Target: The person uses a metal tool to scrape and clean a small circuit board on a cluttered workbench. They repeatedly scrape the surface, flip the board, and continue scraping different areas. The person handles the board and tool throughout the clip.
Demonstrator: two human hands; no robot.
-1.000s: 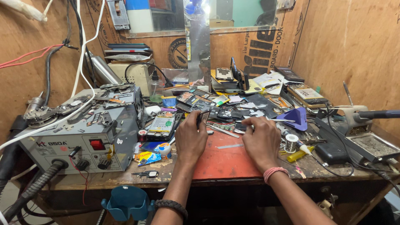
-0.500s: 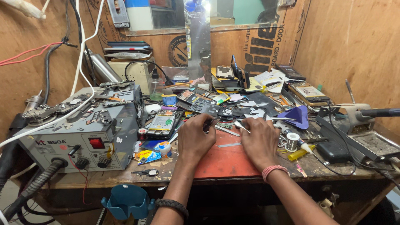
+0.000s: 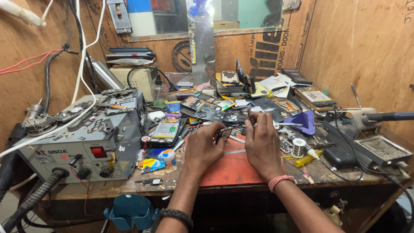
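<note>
My left hand (image 3: 202, 146) rests over the red mat (image 3: 233, 166) and pinches a small dark phone part (image 3: 224, 131) at its fingertips. My right hand (image 3: 261, 144) is close beside it, fingers curled around a thin metal tool (image 3: 286, 124) whose tip points right. Both hands meet at the far edge of the mat, with a pink band on my right wrist and a dark braided band on my left forearm. What lies under the palms is hidden.
A grey rework station (image 3: 82, 142) with hoses stands at left. Opened phones (image 3: 166, 129), circuit boards and parts crowd the bench behind the hands. A solder spool (image 3: 298, 147), purple holder (image 3: 307, 122), soldering iron stand (image 3: 362, 118) and metal tray (image 3: 381, 149) sit right. Wooden walls enclose the bench.
My hands have drawn closer together at the mat's far edge. My left hand has lifted the small dark part toward my right hand, which has shifted left with the tool.
</note>
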